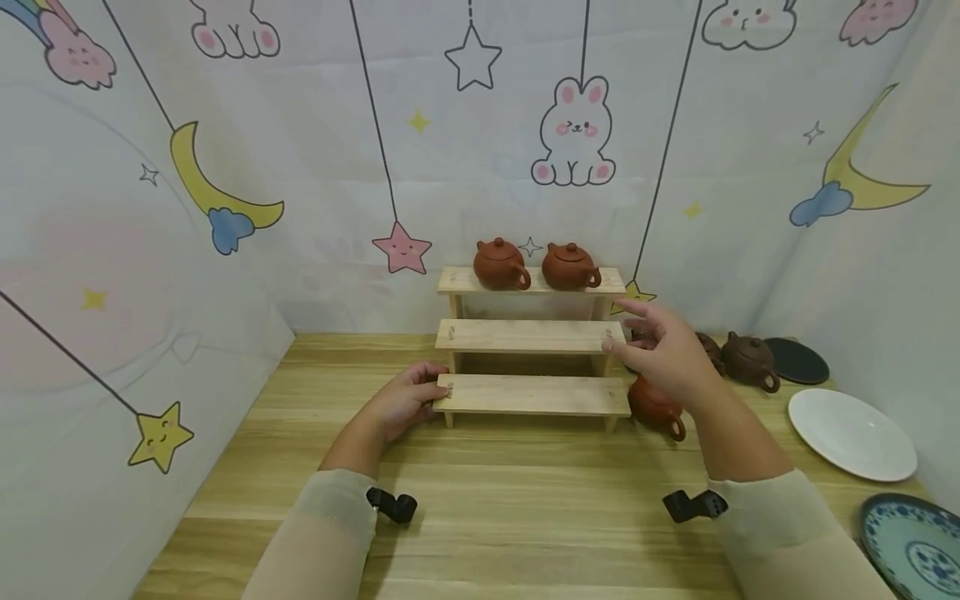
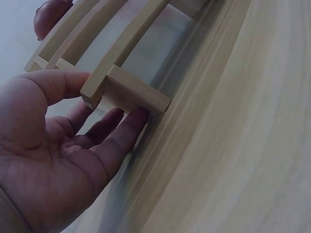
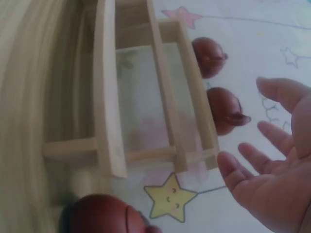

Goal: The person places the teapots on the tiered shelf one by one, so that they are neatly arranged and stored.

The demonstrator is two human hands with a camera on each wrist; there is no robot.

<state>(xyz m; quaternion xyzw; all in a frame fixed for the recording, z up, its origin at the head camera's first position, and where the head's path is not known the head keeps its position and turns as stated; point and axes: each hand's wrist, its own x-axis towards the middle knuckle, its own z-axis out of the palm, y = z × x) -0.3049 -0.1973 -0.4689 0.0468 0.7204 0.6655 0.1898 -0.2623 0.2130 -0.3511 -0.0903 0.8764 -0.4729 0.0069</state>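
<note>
A three-tier wooden display stand (image 1: 532, 394) stands on the table, with two reddish-brown teapots on its top tier, one on the left (image 1: 497, 265) and one on the right (image 1: 567, 267). My left hand (image 1: 407, 398) grips the left end of the lowest tier; in the left wrist view the thumb lies along the board (image 2: 116, 58) and the fingertips touch its leg. Fingers spread, my right hand (image 1: 670, 350) is beside the right end of the middle tier, holding nothing. Below it, another reddish-brown teapot (image 1: 655, 408) sits against the stand's right side, partly hidden.
Behind my right forearm are dark brown teapots (image 1: 750, 361), some partly hidden, and a black round plate (image 1: 804, 362). A white plate (image 1: 852, 435) and a blue-patterned plate (image 1: 892, 523) lie along the right side. A printed cloth (image 1: 495, 158) hangs behind the stand.
</note>
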